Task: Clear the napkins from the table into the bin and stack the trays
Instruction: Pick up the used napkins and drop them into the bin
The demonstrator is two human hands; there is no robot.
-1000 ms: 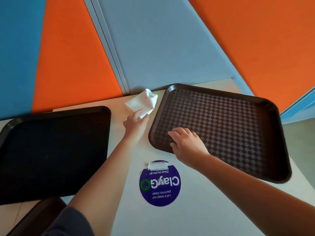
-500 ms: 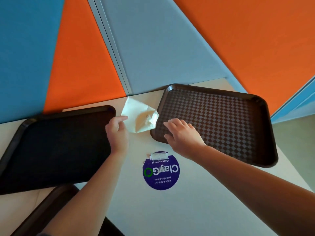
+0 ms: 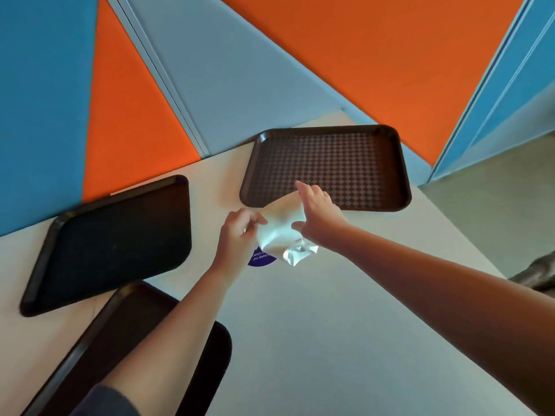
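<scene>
**Napkin lifted between two hands, loosely held**

The left hand (image 3: 238, 232) has its fingers curled shut on one edge of the napkin (image 3: 282, 232). The right hand (image 3: 319, 217) touches the opposite edge with thumb below and fingers spread above; whether it truly pinches the paper or only rests against it, I cannot tell. The napkin hangs in the air between them, above the table (image 3: 315, 325) and partly hiding the round sticker (image 3: 259, 259); its lower corner droops free in a crumpled fold.

The likely trouble is that loose corner. If one hand lets go before the paper is balled up, the napkin may open and slip back onto the table or float to the floor. Thin paper pulled from both sides could also tear, leaving scraps to chase.

Further out lie three trays, none stacked: the checked tray (image 3: 327, 166) beyond the hands, the black tray (image 3: 114, 241) to the left, and the near tray (image 3: 144, 310) under the left forearm. That forearm crosses close above the near tray, so a careless sweep toward the bin, which is not in view, might knock it.
</scene>
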